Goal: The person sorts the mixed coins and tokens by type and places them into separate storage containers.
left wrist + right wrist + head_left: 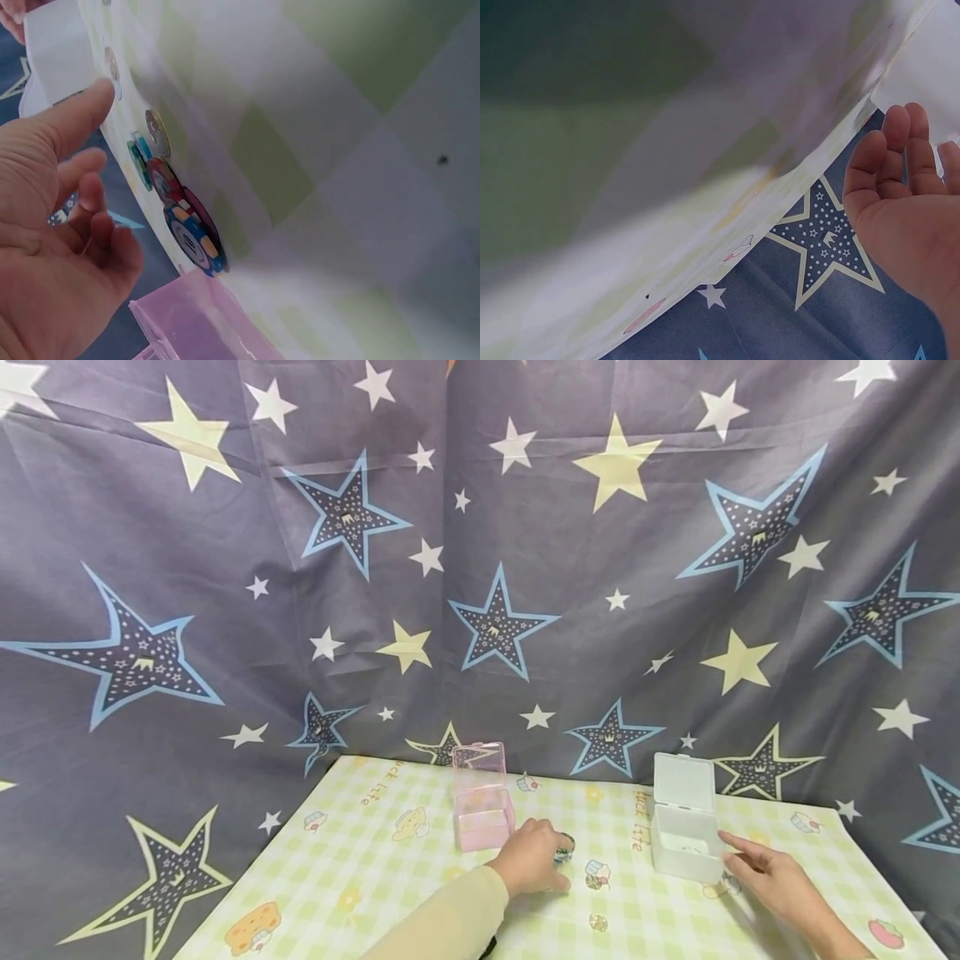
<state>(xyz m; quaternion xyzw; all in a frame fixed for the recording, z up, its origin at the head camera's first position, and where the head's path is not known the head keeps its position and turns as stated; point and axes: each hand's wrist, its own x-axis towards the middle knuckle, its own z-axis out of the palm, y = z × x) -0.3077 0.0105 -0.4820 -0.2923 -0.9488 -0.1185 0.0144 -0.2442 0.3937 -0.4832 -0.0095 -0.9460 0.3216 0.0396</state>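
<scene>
Working left to right across the green checked tablecloth (360,868): pink translucent box (482,817) sits left of centre, lid up, its near corner also showing at the bottom of the left wrist view. Just right of it my left hand (531,858) rests knuckles up on the cloth, sleeve pale yellow, fingers loosely curled over a small cluster of poker chips (180,217); head view shows only one chip edge poking out by my fingertips. Left wrist view shows the chips lying flat in a short row, a blue-and-white one nearest the pink box, then a dark red one, a teal one and a silvery one, and my fingers slack just beside them, holding nothing that I can see. Further right stands the white plastic box (684,828), lid up, well apart from the pink one. My right hand (772,872) lies beside its near right corner, fingers straight, tips at or very near the box wall; contact unclear. Right wrist view shows the palm bare, fingers gently bent. Star-print curtain (480,568) hangs behind everything.
</scene>
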